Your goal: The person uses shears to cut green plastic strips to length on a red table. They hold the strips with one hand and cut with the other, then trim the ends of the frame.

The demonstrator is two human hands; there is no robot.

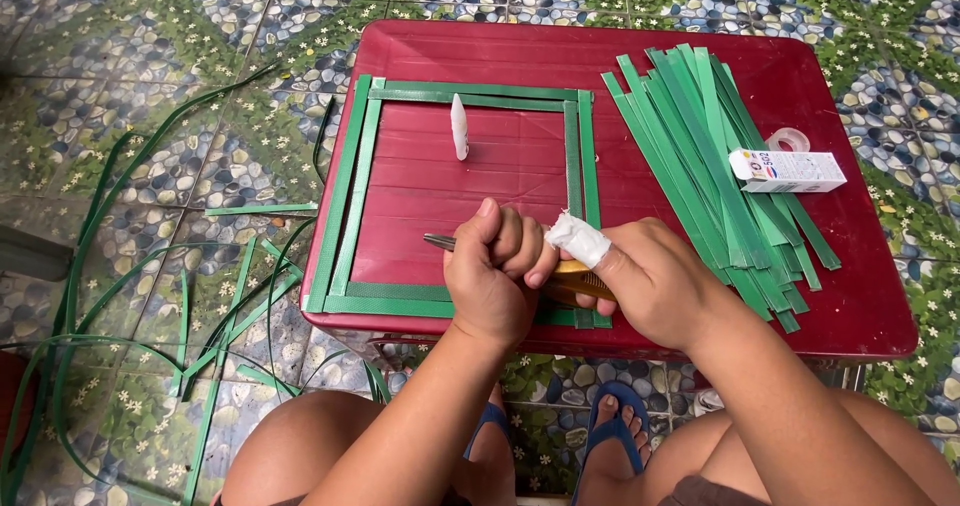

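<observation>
My knees and blue sandals sit at the bottom of the frame, on the patterned tile floor.

Just above them, at lower centre, my left hand is clenched in a fist around a metal-tipped tool. My right hand grasps the same tool's yellow handle, and a white bandage is wrapped round one of its fingers. The tool's long axis runs roughly left to right across the frame, with the grey tip pointing to the left and slightly up, and the handle end toward the right. It is held over the near edge of the red counter, above the lower side of the green strap frame.

That frame is a square of flat green straps lying on the counter, its sides running parallel to the counter's edges. Inside it, toward the upper centre, lies a small white piece, its long axis near vertical in the frame.

At right centre lies a pile of cut green strips, fanned diagonally from upper left to lower right. A small white box rests against them, with a roll of clear tape just behind.

Loose green strapping trails over the floor at the left.
</observation>
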